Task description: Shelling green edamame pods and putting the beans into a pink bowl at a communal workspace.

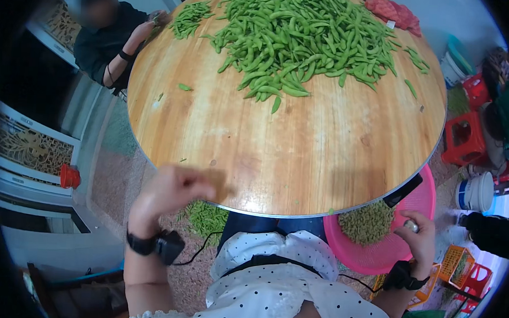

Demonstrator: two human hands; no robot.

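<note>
A big heap of green soybean pods point(304, 36) lies on the far half of the round wooden table point(255, 146). My left hand point(177, 189), blurred, is at the near left rim with its fingers curled; whether it holds anything cannot be told. Beyond the near right rim, my right hand point(416, 236) is over the edge of a pink plastic basin point(372, 258), its thumb and fingers bent around a small pale, shiny thing point(410, 226) that I cannot make out. Shelled beans point(367, 223) lie in the basin. Below the left rim, a pile of green pods or hulls point(208, 219) lies on the floor.
A co-worker point(114, 35) sits at the far left beside a small pod pile point(190, 19). A red cloth point(394, 13) lies at the far right rim. Rightward stand a red stool point(465, 137), a white bucket point(475, 191) and orange baskets point(456, 266). Black cords run from my wrist devices.
</note>
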